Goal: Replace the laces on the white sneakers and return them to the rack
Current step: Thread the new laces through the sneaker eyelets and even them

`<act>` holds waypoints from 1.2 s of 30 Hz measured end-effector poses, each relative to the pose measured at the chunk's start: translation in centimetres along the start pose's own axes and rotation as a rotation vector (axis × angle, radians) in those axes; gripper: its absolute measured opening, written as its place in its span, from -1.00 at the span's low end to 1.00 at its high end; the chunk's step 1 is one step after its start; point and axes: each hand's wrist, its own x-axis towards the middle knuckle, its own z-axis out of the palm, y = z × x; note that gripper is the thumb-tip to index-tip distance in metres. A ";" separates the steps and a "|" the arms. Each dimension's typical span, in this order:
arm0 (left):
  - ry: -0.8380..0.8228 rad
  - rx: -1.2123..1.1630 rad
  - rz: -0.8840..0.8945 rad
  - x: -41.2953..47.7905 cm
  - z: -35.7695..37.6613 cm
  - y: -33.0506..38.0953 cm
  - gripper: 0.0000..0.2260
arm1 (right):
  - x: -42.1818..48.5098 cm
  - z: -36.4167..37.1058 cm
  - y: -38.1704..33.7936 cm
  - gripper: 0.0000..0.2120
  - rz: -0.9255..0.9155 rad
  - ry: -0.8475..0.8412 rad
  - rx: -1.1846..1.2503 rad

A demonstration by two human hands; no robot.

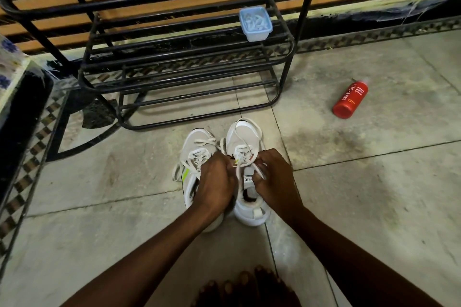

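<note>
Two hands pull on a shoe lace

The white sneakers (197, 147) sit side by side on the floor (349, 182), just in front of the black rack (187, 67). The left hand (217, 182) and the right hand (274, 179) both curl their fingers and pinch the lace (243, 151) of the right-side shoe. A red bottle (350, 99) lies well apart.

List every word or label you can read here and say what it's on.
"CINTHOL": on the red bottle lying on the floor.
"FOAM BODY WASH": same bottle, smaller print.
Tongue label of the sneaker nearer the bottle: too small to read.
</note>
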 end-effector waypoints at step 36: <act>0.291 -0.709 0.040 6.4 -7.6 2.9 -0.87 | -0.9 1.4 0.4 -0.56 0.049 0.000 0.087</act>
